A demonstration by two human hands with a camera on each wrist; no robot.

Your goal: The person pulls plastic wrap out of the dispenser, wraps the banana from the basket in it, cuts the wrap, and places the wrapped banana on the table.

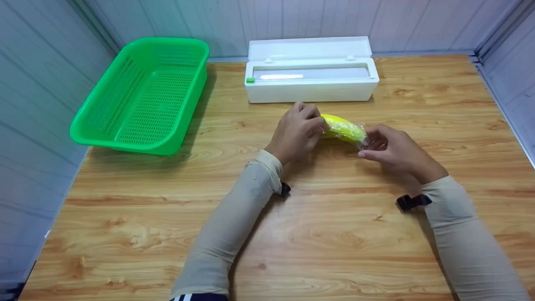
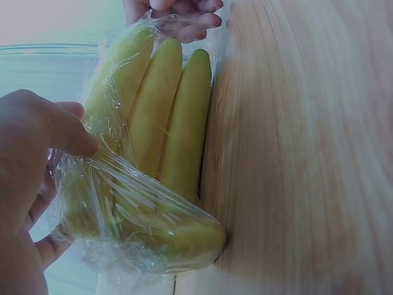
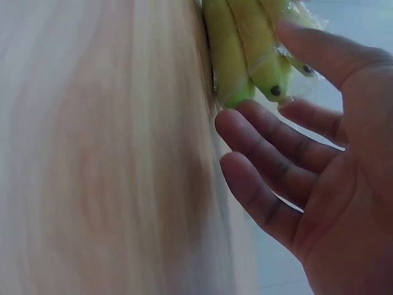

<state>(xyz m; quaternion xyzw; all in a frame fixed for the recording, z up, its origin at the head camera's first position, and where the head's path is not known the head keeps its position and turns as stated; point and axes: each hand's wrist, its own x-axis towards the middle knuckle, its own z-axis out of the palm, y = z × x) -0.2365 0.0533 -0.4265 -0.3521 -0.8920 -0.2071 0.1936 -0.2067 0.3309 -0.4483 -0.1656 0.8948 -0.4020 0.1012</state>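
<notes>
A bunch of yellow bananas (image 1: 342, 127) with green tips lies on the table, partly covered by clear plastic wrap (image 2: 132, 184). My left hand (image 1: 296, 133) grips the wrapped bunch at its joined end, thumb (image 2: 73, 138) pressing the creased film and other fingers behind. At the opposite end, my right hand (image 1: 397, 150) is by the banana tips (image 3: 273, 86). Its thumb (image 3: 319, 52) and fingers are spread apart around the loose film edge, with the fingertips right at the tips.
Behind the hands stands a white plastic-wrap dispenser box (image 1: 311, 90), its lid (image 1: 309, 48) raised and a green slider (image 1: 250, 80) on its front rail. A green perforated basket (image 1: 194, 100) stands at the left. Panelled walls (image 1: 422, 25) border the wooden table (image 1: 326, 251).
</notes>
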